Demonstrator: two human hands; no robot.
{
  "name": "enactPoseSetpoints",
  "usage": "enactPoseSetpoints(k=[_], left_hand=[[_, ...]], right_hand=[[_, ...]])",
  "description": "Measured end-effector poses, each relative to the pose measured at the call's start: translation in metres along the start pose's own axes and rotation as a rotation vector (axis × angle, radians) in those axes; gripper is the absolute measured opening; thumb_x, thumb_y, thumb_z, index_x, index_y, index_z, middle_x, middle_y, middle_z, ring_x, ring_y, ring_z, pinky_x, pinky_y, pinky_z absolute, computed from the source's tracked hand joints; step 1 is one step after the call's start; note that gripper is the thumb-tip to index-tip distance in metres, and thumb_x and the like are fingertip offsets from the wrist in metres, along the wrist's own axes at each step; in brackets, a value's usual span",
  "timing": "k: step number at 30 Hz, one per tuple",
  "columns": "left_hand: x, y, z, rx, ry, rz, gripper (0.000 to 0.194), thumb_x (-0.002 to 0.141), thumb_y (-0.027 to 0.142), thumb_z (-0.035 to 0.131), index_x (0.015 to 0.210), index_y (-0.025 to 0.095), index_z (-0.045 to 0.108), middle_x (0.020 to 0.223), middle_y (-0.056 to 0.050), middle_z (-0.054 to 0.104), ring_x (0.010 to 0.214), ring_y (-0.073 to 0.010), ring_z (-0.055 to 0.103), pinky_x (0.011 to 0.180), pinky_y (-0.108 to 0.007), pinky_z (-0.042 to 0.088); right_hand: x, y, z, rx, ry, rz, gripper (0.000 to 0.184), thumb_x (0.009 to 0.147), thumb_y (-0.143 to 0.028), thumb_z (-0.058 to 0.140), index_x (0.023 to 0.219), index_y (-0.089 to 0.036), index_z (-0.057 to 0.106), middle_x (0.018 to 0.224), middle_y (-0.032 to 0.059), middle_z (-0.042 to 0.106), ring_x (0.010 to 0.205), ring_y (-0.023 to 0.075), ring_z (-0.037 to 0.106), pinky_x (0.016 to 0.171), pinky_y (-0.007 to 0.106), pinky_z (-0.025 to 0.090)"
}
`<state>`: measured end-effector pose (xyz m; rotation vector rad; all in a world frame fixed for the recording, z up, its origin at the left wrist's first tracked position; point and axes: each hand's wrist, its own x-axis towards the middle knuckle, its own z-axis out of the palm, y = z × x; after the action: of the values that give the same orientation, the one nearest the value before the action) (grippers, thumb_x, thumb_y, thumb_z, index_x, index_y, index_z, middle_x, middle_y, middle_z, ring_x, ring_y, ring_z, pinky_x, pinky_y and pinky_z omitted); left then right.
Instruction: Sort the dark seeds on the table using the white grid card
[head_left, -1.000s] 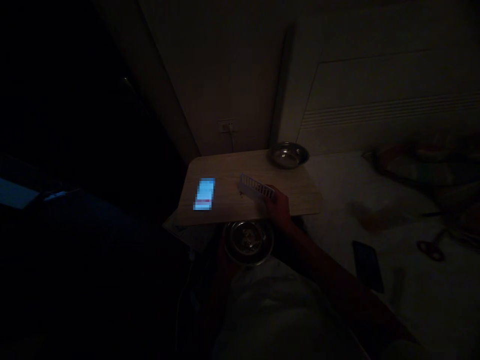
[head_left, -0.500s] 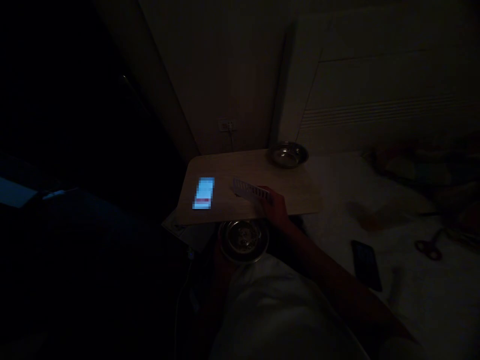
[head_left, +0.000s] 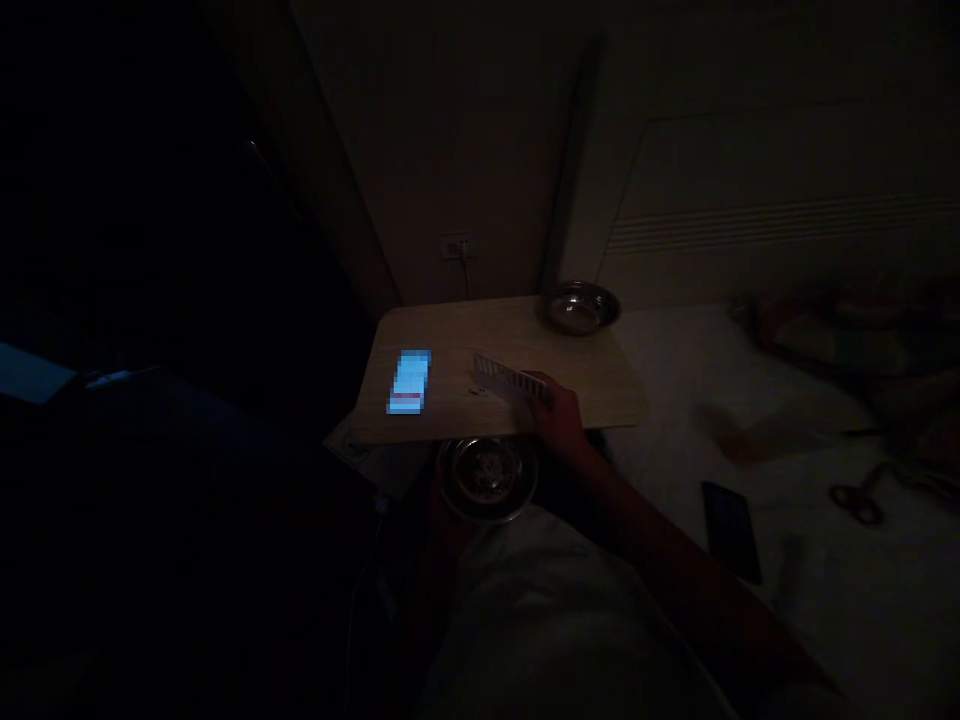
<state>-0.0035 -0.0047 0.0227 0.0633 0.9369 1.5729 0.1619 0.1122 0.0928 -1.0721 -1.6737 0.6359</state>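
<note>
In the dim light my right hand (head_left: 559, 412) is closed around one end of a pale strip with a row of slots (head_left: 506, 378), tilted just over the wooden tabletop (head_left: 450, 330). A few small dark bits (head_left: 475, 391) lie by the strip's lower edge. Below the table's near edge, my left hand (head_left: 446, 512) grips the left side of a round metal bowl (head_left: 487, 512). Scattered bits show inside that bowl, too dark to name. Most of the left hand's fingers are hidden by the bowl and shadow.
A lit phone (head_left: 409, 382) lies on the table's left part. Another metal bowl (head_left: 581, 308) stands at its back right corner. On the white bed surface (head_left: 660, 380) to the right are a dark phone (head_left: 731, 530), scissors (head_left: 857, 502) and crumpled cloth (head_left: 840, 330). A plug sits in the wall socket (head_left: 457, 246).
My right hand has moved the slotted strip left, then slightly back right; the dark bits beside it show more plainly. The bowl in my left hand has shifted slightly left.
</note>
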Motion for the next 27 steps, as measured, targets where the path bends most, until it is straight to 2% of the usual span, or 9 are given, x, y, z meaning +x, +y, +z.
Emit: enactPoseSetpoints(k=[7,16,22,27], left_hand=[[0.0,0.0,0.0,-0.055,0.021,0.031,0.036,0.084,0.037,0.045,0.113,0.023,0.062,0.126,-0.003,0.058,0.128,-0.0243,0.038,0.103,-0.034,0.032],[-0.006,0.001,-0.001,-0.005,0.064,0.008,0.038,0.081,0.044,0.049,0.107,0.021,0.064,0.116,-0.006,0.063,0.124,-0.0286,0.043,0.102,-0.042,0.034],[-0.019,0.007,-0.003,0.028,0.091,0.098,0.034,0.077,0.033,0.057,0.11,0.027,0.062,0.125,-0.001,0.058,0.13,-0.0243,0.035,0.105,-0.036,0.029],[-0.019,0.007,0.006,0.048,0.085,0.078,0.038,0.083,0.04,0.053,0.117,0.023,0.058,0.126,-0.006,0.055,0.123,-0.027,0.043,0.102,-0.043,0.033]], right_hand=[[-0.003,0.0,0.003,0.0,-0.039,0.002,0.034,0.079,-0.022,0.05,0.111,-0.021,0.061,0.11,0.0055,0.066,0.1,0.0204,0.062,0.089,0.036,0.048],[-0.004,-0.008,-0.005,-0.069,-0.119,-0.027,0.034,0.08,-0.021,0.05,0.112,-0.022,0.061,0.11,0.0049,0.067,0.101,0.0217,0.062,0.088,0.037,0.048],[-0.008,-0.011,-0.009,-0.094,-0.125,-0.009,0.034,0.08,-0.02,0.05,0.113,-0.022,0.061,0.109,0.0054,0.067,0.1,0.022,0.062,0.088,0.038,0.048],[-0.011,-0.013,-0.012,-0.083,-0.124,-0.002,0.032,0.081,-0.024,0.051,0.111,-0.022,0.062,0.107,0.0047,0.068,0.098,0.0215,0.063,0.086,0.037,0.05]])
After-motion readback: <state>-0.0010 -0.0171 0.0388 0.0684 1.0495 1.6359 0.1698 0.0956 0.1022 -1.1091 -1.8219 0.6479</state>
